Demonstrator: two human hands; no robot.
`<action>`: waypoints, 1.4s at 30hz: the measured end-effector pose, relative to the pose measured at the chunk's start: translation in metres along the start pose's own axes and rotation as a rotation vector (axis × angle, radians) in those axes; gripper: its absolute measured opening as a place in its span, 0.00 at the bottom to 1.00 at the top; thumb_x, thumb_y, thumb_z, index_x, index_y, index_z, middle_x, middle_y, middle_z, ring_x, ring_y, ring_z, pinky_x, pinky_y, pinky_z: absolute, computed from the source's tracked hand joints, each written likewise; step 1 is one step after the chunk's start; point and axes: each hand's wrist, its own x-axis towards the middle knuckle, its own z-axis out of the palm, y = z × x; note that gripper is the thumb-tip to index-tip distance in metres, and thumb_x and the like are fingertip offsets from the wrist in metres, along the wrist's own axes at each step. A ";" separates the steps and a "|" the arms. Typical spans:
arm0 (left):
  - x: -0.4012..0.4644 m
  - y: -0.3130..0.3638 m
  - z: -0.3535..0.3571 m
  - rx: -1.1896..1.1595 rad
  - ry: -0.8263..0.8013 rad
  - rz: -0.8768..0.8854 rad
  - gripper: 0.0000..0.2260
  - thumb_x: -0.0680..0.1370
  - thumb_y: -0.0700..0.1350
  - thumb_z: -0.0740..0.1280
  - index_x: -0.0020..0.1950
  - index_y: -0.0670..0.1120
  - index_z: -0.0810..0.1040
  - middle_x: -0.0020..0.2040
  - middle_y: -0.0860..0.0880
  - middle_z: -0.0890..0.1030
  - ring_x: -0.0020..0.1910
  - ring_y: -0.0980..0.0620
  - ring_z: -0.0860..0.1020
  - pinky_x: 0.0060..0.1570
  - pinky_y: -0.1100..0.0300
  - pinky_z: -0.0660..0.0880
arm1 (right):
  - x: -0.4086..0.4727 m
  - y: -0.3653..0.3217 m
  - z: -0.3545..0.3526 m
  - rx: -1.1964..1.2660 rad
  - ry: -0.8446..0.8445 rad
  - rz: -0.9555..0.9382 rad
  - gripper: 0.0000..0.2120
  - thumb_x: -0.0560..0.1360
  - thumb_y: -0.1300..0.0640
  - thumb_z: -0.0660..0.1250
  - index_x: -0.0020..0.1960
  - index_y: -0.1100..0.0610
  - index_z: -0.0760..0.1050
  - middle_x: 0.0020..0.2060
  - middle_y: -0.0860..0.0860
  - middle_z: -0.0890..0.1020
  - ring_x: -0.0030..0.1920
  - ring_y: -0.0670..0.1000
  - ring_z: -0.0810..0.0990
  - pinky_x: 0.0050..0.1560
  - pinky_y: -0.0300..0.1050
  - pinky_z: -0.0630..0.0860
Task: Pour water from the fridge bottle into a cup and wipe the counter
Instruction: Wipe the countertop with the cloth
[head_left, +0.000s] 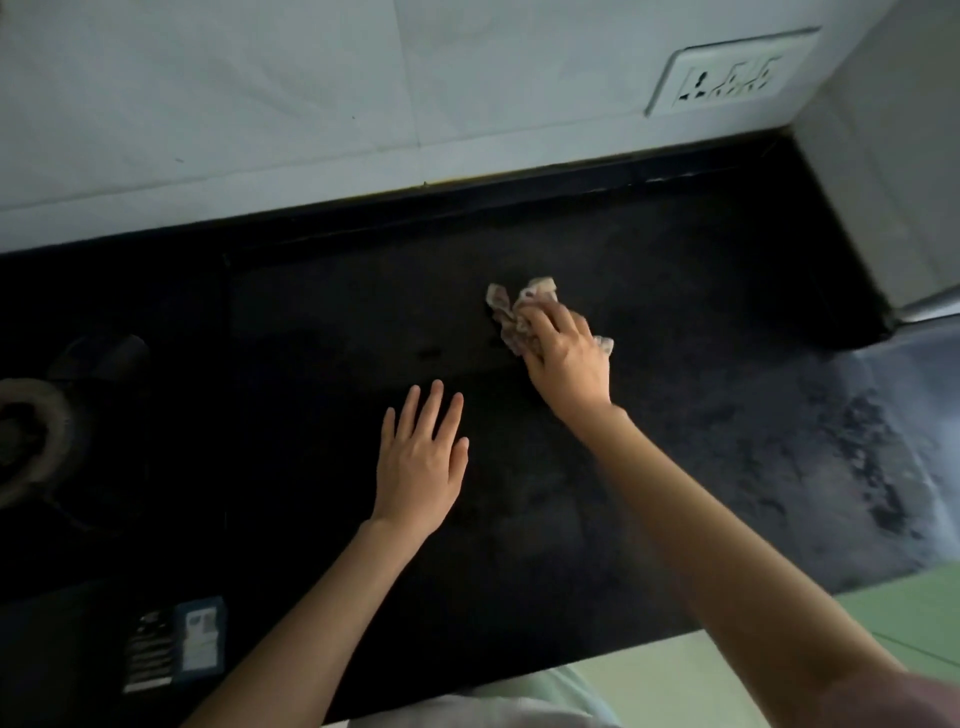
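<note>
My right hand (563, 358) grips a crumpled pale cloth (506, 312) and presses it on the black stone counter (701, 415), near the middle toward the back wall. My left hand (423, 457) lies flat on the counter with fingers straight and spread, a little in front and left of the cloth. No bottle or cup shows in the head view.
A gas stove with a burner (28, 436) and a label sticker (174, 644) occupies the left side. White tiled wall (311, 104) runs behind, with a socket plate (732, 73) at upper right. A grey appliance side (883, 182) stands at the right. Wet sheen marks the counter's right part (883, 467).
</note>
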 end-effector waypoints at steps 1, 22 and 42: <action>0.000 0.000 0.000 -0.001 0.002 0.002 0.23 0.80 0.52 0.56 0.75 0.47 0.65 0.76 0.43 0.64 0.75 0.40 0.62 0.69 0.40 0.63 | 0.010 0.009 -0.003 -0.004 -0.019 0.011 0.22 0.75 0.56 0.67 0.68 0.54 0.70 0.68 0.53 0.71 0.63 0.58 0.72 0.48 0.54 0.76; 0.001 0.001 -0.009 0.006 -0.056 0.015 0.24 0.83 0.54 0.52 0.78 0.49 0.56 0.79 0.46 0.54 0.78 0.43 0.52 0.74 0.43 0.56 | -0.020 0.001 -0.005 -0.088 -0.029 -0.019 0.19 0.78 0.53 0.65 0.67 0.52 0.71 0.68 0.52 0.70 0.62 0.57 0.71 0.39 0.51 0.75; 0.053 0.121 -0.002 0.007 0.012 0.055 0.22 0.80 0.51 0.56 0.73 0.48 0.67 0.75 0.44 0.65 0.74 0.42 0.63 0.70 0.41 0.64 | 0.076 0.094 -0.016 -0.039 -0.038 -0.371 0.17 0.72 0.57 0.71 0.61 0.56 0.77 0.61 0.57 0.78 0.56 0.60 0.78 0.38 0.54 0.80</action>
